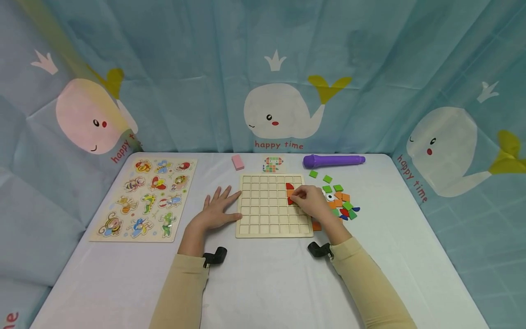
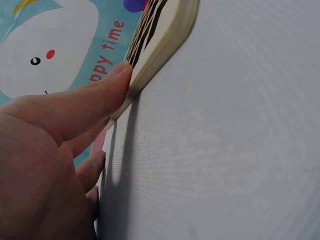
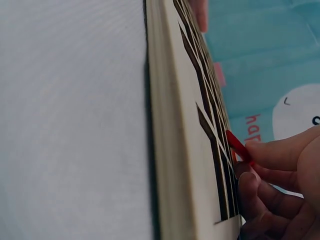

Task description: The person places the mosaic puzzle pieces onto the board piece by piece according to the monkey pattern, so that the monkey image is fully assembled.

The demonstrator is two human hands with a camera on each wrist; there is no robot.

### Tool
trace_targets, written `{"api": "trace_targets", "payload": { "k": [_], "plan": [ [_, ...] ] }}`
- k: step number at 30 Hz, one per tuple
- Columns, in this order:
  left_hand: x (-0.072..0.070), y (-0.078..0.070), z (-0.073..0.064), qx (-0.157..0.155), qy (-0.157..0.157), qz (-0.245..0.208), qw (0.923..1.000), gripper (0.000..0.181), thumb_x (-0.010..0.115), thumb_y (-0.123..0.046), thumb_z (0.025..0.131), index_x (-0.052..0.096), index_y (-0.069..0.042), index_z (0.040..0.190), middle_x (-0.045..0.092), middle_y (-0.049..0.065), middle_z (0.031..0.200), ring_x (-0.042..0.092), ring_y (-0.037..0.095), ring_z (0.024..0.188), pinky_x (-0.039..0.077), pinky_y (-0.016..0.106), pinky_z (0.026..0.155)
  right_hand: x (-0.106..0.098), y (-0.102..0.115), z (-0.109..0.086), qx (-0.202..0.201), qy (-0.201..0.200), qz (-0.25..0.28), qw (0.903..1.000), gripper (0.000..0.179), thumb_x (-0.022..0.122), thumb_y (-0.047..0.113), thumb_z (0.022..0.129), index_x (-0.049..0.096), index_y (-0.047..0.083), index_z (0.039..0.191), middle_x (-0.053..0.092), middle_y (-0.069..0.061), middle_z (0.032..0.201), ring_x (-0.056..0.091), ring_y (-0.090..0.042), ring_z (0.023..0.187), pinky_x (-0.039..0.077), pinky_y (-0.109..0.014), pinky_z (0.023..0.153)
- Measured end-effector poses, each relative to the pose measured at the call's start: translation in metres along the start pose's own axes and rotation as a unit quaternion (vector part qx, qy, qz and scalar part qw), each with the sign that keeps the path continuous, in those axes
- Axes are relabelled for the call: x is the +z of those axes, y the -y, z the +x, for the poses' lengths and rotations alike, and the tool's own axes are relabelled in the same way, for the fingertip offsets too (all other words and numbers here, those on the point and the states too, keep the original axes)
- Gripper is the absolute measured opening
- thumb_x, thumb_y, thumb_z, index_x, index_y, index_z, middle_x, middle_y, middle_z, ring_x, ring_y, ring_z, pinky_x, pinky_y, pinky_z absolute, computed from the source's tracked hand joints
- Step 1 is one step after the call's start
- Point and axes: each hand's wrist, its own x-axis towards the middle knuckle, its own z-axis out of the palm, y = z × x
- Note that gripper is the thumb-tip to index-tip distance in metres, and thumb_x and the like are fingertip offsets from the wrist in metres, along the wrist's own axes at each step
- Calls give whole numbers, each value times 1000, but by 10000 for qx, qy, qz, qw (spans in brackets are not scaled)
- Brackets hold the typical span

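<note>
One red piece (image 3: 237, 143) — pinched in right hand (image 1: 314, 201)

The person's long sleeves are plain tan with straight-edged ends at the wrists: the left sleeve (image 1: 178, 288) lies off the near left corner of the wooden board (image 1: 269, 211), the right sleeve (image 1: 367, 281) off its near right corner. Beside the left sleeve's end juts a stubby black left wrist camera (image 1: 216, 256), bent like an elbow with a rounded tip; a matching black right wrist camera (image 1: 318, 249) juts beside the other.
</note>
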Motion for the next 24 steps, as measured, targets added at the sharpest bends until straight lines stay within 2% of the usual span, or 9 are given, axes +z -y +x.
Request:
{"api": "trace_targets", "payload": {
  "k": [10, 24],
  "plan": [
    [0, -1, 0, -13, -16, -4, 10000, 82, 68, -50, 92, 31, -24, 160, 9, 14, 170, -9, 41, 156, -10, 66, 120, 2, 5, -2, -46, -74, -425, 9991, 13, 71, 25, 95, 74, 12, 97, 69, -1, 81, 58, -17, 71, 48, -31, 66],
    [-1, -1, 0, -26, 0, 18, 10000, 82, 68, -49, 92, 31, -23, 160, 9, 14, 170, -9, 42, 155, -10, 66, 120, 2, 2, -2, -82, -77, -392, 9992, 12, 75, 23, 93, 74, 12, 98, 68, -1, 81, 58, -18, 72, 48, -31, 67]
  ]
}}
